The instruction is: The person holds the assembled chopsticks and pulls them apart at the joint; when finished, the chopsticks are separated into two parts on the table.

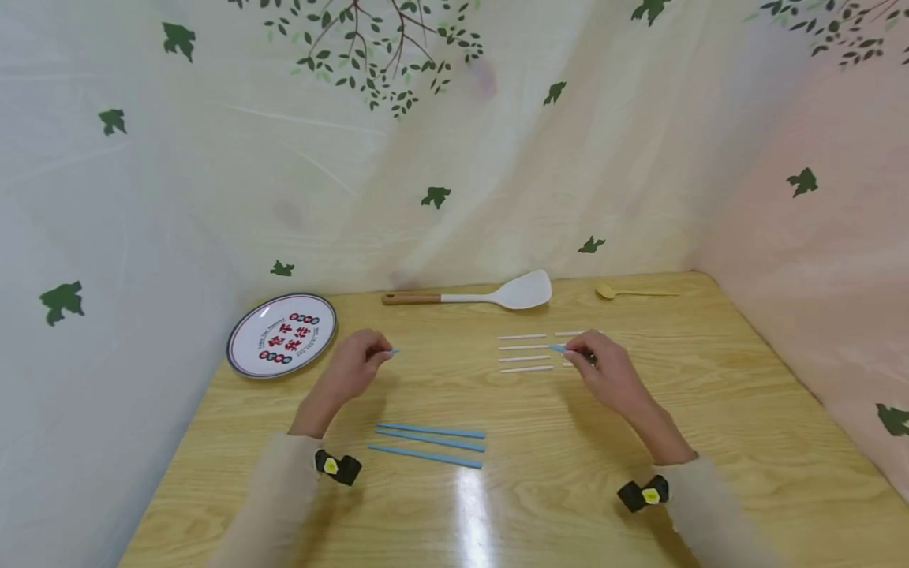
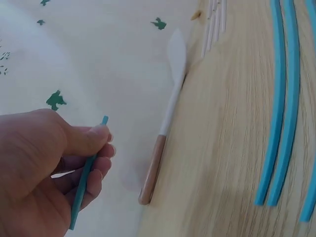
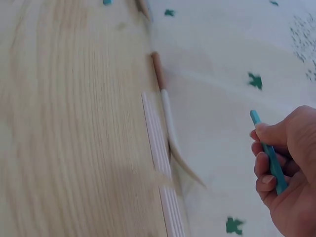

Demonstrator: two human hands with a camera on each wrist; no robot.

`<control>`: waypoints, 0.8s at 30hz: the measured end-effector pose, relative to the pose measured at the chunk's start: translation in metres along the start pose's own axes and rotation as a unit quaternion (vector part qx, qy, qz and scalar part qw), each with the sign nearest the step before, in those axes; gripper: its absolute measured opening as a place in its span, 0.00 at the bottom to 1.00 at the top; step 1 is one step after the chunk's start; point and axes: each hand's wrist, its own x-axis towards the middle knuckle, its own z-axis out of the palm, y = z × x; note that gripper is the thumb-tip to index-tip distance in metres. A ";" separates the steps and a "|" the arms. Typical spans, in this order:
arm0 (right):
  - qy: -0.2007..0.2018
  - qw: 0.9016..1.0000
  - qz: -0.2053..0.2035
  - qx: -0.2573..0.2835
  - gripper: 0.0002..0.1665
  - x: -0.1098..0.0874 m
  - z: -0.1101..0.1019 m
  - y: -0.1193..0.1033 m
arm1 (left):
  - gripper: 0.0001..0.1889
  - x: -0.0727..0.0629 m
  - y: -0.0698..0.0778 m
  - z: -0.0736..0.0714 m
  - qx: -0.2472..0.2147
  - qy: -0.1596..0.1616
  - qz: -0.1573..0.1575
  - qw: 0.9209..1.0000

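Note:
My left hand is raised over the table and pinches a short, slim blue stick between thumb and fingers, its tip poking out past them. A similar short blue stick is gripped by my right hand, above the pale pink sticks. Those pink sticks lie in two side-by-side columns, the right one partly covered by my hand. Three longer blue sticks lie roughly parallel on the table, nearer to me and between my forearms.
At the back left sits a white plate with red lettering and a dark rim. A white spatula with a wooden handle lies along the back edge, left of a small yellow spoon. Leaf-patterned cloth surrounds the wooden table.

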 end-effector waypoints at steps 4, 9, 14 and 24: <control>-0.016 0.999 0.030 0.003 0.04 -0.007 -0.019 0.016 | 0.04 0.000 -0.003 -0.002 -0.024 -0.036 -0.001 0.999; -0.020 0.999 0.033 0.007 0.05 -0.012 -0.019 0.023 | 0.06 0.005 0.012 0.020 -0.015 -0.063 -0.016 0.998; -0.033 0.999 0.038 -0.005 0.07 -0.016 -0.020 0.031 | 0.08 0.013 0.025 0.041 -0.029 -0.079 -0.015 0.996; -0.059 0.997 0.052 -0.021 0.07 -0.019 -0.027 0.052 | 0.10 0.036 0.060 0.090 -0.030 -0.116 0.004 0.993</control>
